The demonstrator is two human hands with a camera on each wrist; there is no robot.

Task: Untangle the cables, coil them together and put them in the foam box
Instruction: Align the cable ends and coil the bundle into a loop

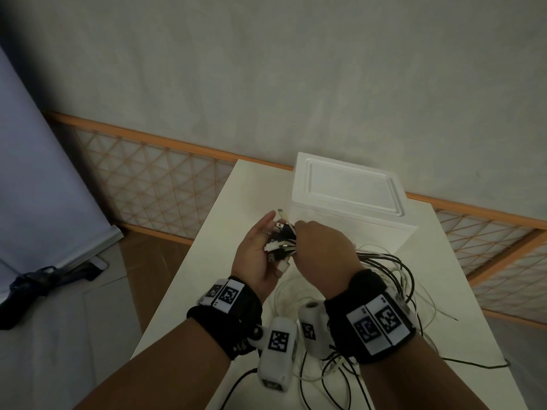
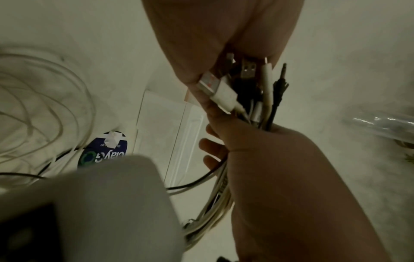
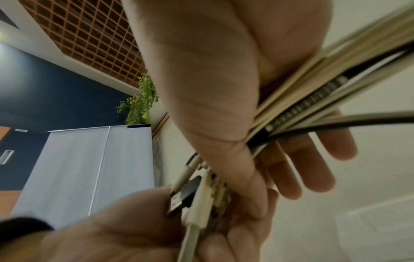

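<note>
The step in hand looks like gathering the plug ends before coiling. The right hand (image 1: pixel 322 250) clamps the bundle of black and white cables (image 1: pixel 384 264) just behind their plugs, while the left hand (image 1: pixel 257 255), fingers relaxed, cradles the plugs. Slack trails beside the right wrist. Beyond both hands stands the lidded white foam box (image 1: pixel 349 196). Winding the slack likely comes next.

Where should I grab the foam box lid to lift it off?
Take the lid by its two short edges, coming from above with a hand at each end. It lies flat and closed on the foam box; its raised panel offers no handle, so the overhanging rim is likely the only purchase.
</note>
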